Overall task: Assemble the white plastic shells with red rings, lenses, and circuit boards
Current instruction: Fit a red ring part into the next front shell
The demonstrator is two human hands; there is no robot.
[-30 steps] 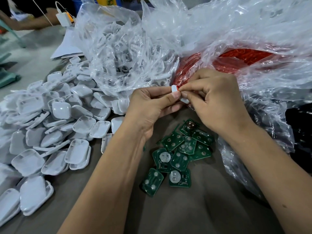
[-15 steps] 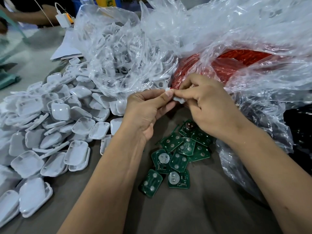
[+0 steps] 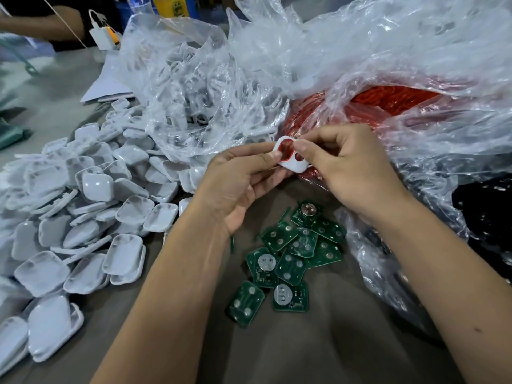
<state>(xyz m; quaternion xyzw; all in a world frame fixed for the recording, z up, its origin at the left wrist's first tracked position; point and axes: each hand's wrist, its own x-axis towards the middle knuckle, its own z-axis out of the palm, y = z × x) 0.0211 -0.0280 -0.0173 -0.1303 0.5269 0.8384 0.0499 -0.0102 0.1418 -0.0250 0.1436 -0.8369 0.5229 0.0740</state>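
1. The white plastic shell (image 3: 291, 157) is held up between both hands, above the table and just in front of the bag of red rings (image 3: 388, 103). The left hand (image 3: 238, 184) pinches its left edge with thumb and fingers; the right hand (image 3: 343, 167) pinches its upper right, thumb tip across the face.
2. A red ring (image 3: 286, 148) shows inside the shell's larger opening; a smaller hole beside it looks unfilled.
3. It is probably very light and stiff, a thin moulded part (smooth, so likely slippery). Holding it by the outer rim seems best, keeping both openings free.
4. The ring looks thin and possibly flexible, so it is likely to pop out if pressed unevenly.
5. Hard to tell: whether the ring is fully seated, since fingers cover part of it. No lens is identifiable.
6. The green circuit boards (image 3: 293, 256) lie in a loose pile on the table below the hands. The spare shells (image 3: 91, 217) are heaped at left, and more sit blurred inside clear plastic.
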